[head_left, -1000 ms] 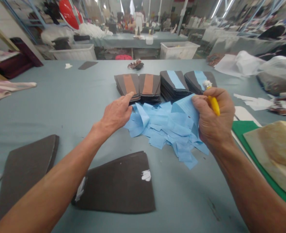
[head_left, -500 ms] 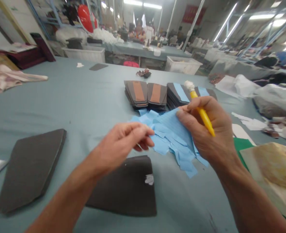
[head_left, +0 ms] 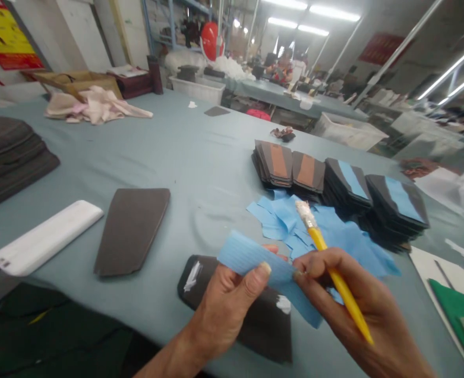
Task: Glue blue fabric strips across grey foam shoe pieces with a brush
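Note:
A light-blue fabric strip (head_left: 251, 255) is stretched between my hands. My left hand (head_left: 232, 299) pinches it between thumb and fingers. At its other end, my right hand (head_left: 342, 294) grips the strip with the fingertips and also carries a yellow-handled brush (head_left: 340, 286), bristles up and coated white. Below the strip lies a dark grey panel (head_left: 263, 328) with white smears at two ends, partly hidden by my left hand. Beyond my hands, loose blue strips (head_left: 285, 218) are heaped on the table.
Stacks of dark panels with brown strips (head_left: 281, 160) and with blue strips (head_left: 403, 197) stand behind the heap. To the left are a dark grey panel stack (head_left: 133, 231), a long white device (head_left: 46, 236) and a taller dark pile (head_left: 11, 157). A green sheet (head_left: 452, 310) lies right.
My left hand, closed beside the blue heap before, now holds a blue strip together with my right hand. Both hands have come nearer over the grey panel. The view has swung left.

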The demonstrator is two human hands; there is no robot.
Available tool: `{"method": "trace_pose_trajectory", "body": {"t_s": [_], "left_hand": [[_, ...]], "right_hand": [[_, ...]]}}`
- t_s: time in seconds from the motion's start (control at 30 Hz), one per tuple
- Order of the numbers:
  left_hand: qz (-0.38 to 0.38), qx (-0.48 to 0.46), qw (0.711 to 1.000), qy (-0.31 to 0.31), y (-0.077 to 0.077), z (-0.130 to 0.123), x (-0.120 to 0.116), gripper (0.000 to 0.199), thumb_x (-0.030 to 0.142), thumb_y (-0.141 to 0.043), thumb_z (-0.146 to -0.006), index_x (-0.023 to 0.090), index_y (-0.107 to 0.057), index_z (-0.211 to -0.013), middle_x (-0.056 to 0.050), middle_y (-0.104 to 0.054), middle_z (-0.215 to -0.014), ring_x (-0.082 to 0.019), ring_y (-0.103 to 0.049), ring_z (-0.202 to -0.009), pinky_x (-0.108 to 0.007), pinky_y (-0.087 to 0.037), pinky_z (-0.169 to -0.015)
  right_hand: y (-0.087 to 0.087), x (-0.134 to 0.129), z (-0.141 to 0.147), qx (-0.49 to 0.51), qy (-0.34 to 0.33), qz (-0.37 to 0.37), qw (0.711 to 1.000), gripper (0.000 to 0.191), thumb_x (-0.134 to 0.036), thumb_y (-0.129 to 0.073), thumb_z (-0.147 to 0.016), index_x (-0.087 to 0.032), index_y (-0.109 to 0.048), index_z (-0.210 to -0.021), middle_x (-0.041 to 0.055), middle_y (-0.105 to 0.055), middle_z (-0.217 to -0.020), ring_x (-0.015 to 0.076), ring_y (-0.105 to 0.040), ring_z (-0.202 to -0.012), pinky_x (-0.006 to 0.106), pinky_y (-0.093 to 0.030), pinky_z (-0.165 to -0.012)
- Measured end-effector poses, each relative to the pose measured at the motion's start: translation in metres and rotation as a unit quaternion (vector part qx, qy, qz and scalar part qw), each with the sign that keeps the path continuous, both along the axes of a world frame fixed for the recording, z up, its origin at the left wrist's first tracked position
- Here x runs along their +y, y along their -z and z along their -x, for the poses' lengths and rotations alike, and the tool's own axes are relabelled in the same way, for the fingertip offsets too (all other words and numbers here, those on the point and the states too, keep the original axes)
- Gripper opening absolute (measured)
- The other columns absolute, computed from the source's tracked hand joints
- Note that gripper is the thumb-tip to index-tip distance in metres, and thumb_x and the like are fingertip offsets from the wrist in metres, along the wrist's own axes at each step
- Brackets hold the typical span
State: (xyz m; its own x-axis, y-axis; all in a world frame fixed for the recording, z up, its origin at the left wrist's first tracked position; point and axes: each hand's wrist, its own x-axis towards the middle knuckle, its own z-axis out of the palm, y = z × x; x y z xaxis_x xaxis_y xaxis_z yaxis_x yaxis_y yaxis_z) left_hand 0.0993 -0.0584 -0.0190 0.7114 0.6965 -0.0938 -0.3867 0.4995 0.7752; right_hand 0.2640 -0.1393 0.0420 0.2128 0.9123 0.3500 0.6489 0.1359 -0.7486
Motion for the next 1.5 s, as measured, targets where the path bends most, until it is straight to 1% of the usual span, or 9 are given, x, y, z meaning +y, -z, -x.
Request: {"method": "trace_pose_trajectory", "body": {"t_s": [0.1,0.2,0.3,0.4,0.67,0.97,1.1,1.27,1.5], "left_hand": [[-0.025,0.074,0.997,-0.03,0.004,0.018,-0.001,0.056,0.069,-0.077,-0.086,0.024,-0.079,-0.118,-0.004,-0.079,-0.092,-0.019,-0.071,-0.086,-0.031,-0.058,-0.088],[-0.051,0.129,0.989,-0.044,0.005,0.034,-0.001,0.056,0.074,-0.075,-0.084,0.018,-0.079,-0.092,-0.003,-0.071,-0.074,-0.015,-0.064,-0.068,-0.026,-0.057,-0.068],[-0.032,0.15,0.987,-0.041,0.006,0.049,-0.004,0.055,0.072,-0.076,-0.084,0.018,-0.07,-0.076,-0.002,-0.066,-0.066,-0.013,-0.062,-0.061,-0.024,-0.055,-0.061],[-0.018,0.177,0.983,-0.037,0.009,0.061,-0.009,0.051,0.068,-0.077,-0.084,0.018,-0.066,-0.079,0.001,-0.063,-0.062,-0.01,-0.058,-0.055,-0.021,-0.053,-0.056],[0.026,0.199,0.98,-0.002,0.015,0.079,-0.021,0.049,0.067,-0.076,-0.086,0.019,-0.064,-0.084,0.002,-0.064,-0.058,-0.009,-0.057,-0.051,-0.017,-0.049,-0.053],[0.076,0.168,0.983,-0.007,0.008,0.09,-0.036,0.053,0.069,-0.08,-0.083,0.018,-0.066,-0.083,0.002,-0.062,-0.057,-0.008,-0.057,-0.051,-0.015,-0.048,-0.052],[0.081,0.141,0.986,-0.037,0.008,0.094,-0.042,0.052,0.068,-0.081,-0.082,0.017,-0.07,-0.087,0.002,-0.061,-0.058,-0.009,-0.059,-0.051,-0.017,-0.052,-0.053],[0.046,0.197,0.971,-0.131,0.014,0.093,-0.049,0.037,0.051,-0.084,-0.082,0.018,-0.067,-0.081,0.003,-0.063,-0.065,-0.009,-0.062,-0.054,-0.016,-0.054,-0.052],[-0.011,0.229,0.959,-0.164,0.021,0.094,-0.055,0.028,0.047,-0.067,-0.098,0.021,-0.06,-0.089,0.005,-0.067,-0.067,-0.011,-0.067,-0.056,-0.017,-0.057,-0.052]], "right_hand": [[0.011,-0.002,0.003,-0.02,-0.016,0.023,0.999,0.01,-0.031,-0.067,-0.101,-0.031,-0.061,-0.093,-0.0038,-0.072,-0.088,0.0124,-0.072,-0.075,0.014,-0.06,-0.065],[0.017,-0.005,0.008,-0.044,-0.033,0.035,0.998,0.009,-0.03,-0.066,-0.101,-0.031,-0.061,-0.094,-0.0029,-0.073,-0.088,0.0139,-0.075,-0.075,0.015,-0.061,-0.063],[0.022,-0.01,0.015,-0.043,-0.041,0.048,0.997,0.009,-0.029,-0.066,-0.1,-0.03,-0.061,-0.093,-0.0018,-0.072,-0.085,0.0153,-0.075,-0.073,0.016,-0.061,-0.061],[0.026,-0.016,0.021,-0.023,-0.049,0.087,0.995,0.008,-0.03,-0.065,-0.101,-0.031,-0.061,-0.094,-0.0016,-0.072,-0.086,0.0161,-0.075,-0.073,0.017,-0.061,-0.059],[0.028,-0.025,0.037,0.001,-0.051,0.115,0.992,0.012,-0.034,-0.071,-0.098,-0.03,-0.062,-0.09,-0.0023,-0.072,-0.081,0.0154,-0.072,-0.067,0.017,-0.06,-0.056],[0.042,-0.011,0.1,0.149,-0.007,0.101,0.984,0.022,-0.035,-0.079,-0.092,-0.03,-0.057,-0.092,-0.0024,-0.077,-0.094,0.0165,-0.075,-0.075,0.021,-0.062,-0.061],[0.04,-0.008,0.116,0.174,0.012,0.104,0.979,0.023,-0.034,-0.076,-0.096,-0.03,-0.054,-0.094,-0.0023,-0.075,-0.093,0.0143,-0.072,-0.064,0.021,-0.06,-0.052],[0.042,-0.008,0.118,0.097,-0.002,0.128,0.987,0.017,-0.03,-0.069,-0.101,-0.03,-0.052,-0.1,-0.0037,-0.073,-0.092,0.0117,-0.071,-0.065,0.016,-0.053,-0.049],[0.045,0.007,0.122,0.115,-0.02,0.143,0.983,0.016,-0.028,-0.067,-0.104,-0.028,-0.053,-0.094,-0.0056,-0.069,-0.086,0.0084,-0.067,-0.066,0.014,-0.057,-0.061]]}}
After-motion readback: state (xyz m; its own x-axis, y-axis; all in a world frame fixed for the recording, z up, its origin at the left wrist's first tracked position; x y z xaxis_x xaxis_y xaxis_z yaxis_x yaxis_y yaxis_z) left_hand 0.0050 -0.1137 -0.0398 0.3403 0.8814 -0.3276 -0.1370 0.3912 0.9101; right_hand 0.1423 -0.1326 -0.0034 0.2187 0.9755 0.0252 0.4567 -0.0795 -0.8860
